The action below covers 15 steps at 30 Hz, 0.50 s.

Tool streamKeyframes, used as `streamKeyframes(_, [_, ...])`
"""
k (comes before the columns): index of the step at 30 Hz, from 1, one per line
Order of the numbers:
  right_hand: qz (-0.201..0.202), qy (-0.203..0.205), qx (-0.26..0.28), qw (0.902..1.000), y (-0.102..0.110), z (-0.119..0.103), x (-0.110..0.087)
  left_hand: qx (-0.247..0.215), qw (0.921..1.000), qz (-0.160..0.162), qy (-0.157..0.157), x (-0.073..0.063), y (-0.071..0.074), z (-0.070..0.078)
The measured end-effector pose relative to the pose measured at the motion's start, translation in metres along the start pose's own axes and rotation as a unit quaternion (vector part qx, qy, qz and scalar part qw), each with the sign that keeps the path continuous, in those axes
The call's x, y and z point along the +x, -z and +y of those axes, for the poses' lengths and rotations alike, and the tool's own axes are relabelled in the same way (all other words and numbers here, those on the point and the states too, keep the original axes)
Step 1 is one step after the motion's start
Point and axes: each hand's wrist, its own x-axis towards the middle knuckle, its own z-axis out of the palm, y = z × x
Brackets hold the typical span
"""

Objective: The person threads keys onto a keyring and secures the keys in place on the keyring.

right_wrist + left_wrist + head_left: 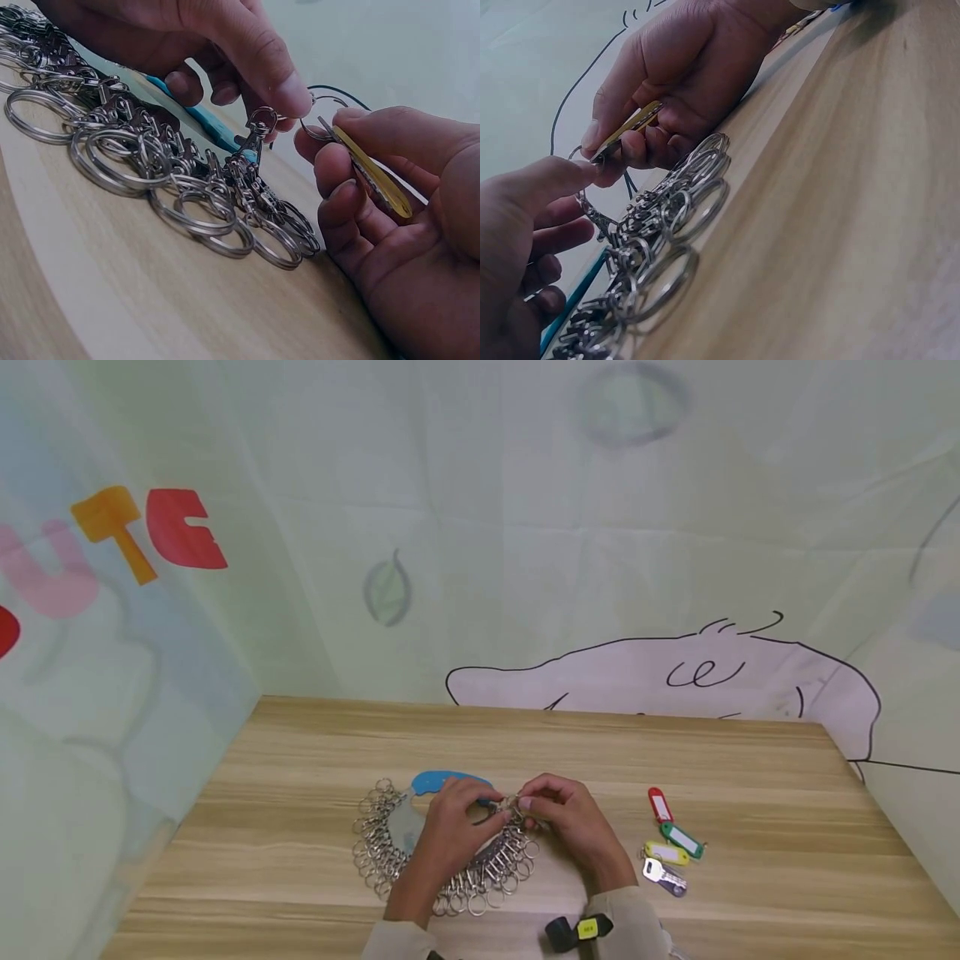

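A key ring [313,135] is pinched between the thumb and fingers of my left hand [453,827]. It hangs from a swivel clasp [259,131]. My right hand [573,822] holds a thin flat key [375,172] with a yellow face and jagged metal edge, its tip right at the ring. Beneath the hands lies a large curved key holder with a blue handle [435,782], lined with many metal clasps and split rings [667,285]. My left hand and forearm cover part of that holder in the head view.
Right of the hands lie a red key tag [660,806], a green tag [681,841], a yellow tag [667,853] and a silver key [662,874] over a dark tag. The wooden table [300,752] meets a printed cloth backdrop [487,568] at the back and left.
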Motion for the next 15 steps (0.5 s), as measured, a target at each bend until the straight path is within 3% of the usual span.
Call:
streamKeyframes(11, [0.008, -0.009, 0.000, 0.9999, -0.0008, 0.0000, 0.0002, 0.014, 0.9997, -0.019, 0.005, 0.0001, -0.0012, -0.0003])
streamKeyframes(15, [0.010, -0.010, -0.001, 0.9999, -0.0010, -0.0011, 0.0003, 0.022, 0.9995, -0.004, -0.023, 0.0005, -0.0044, -0.0021])
